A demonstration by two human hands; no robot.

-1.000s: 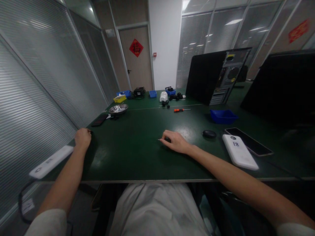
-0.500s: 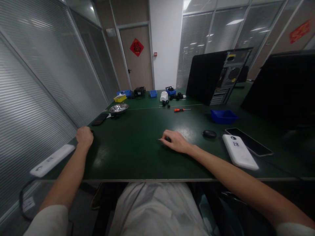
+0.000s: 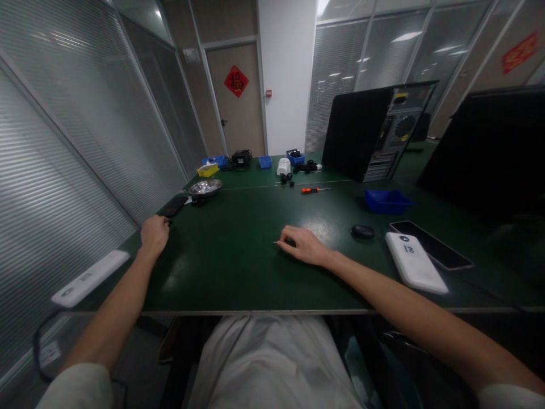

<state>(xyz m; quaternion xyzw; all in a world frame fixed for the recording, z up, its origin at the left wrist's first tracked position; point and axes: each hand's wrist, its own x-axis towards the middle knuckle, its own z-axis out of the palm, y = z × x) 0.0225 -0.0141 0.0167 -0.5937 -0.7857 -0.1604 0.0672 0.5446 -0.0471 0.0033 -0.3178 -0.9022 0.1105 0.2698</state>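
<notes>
Dim, greyish light. Lamp reflections (image 3: 406, 37) gleam in the glass (image 3: 392, 65) between one and two o'clock; glare pools on the bench (image 3: 238, 278) at four and, fainter, eight. Toward three, a black panel (image 3: 496, 150) lies in shadow. Focus is soft; edges look stretched.

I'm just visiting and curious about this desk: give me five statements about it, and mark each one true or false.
1. The orange-handled screwdriver lies on the green table. True.
2. The right hand is wrapped around the rounded black mouse. False: the mouse lies apart, and a thin pale tip shows at that hand's fingertips.
3. A small dark thing shows at the left hand's fingertips. True.
4. The tray in front of the computer tower is yellow. False: it is blue.
5. The two hands are touching each other. False: they are well apart.
</notes>
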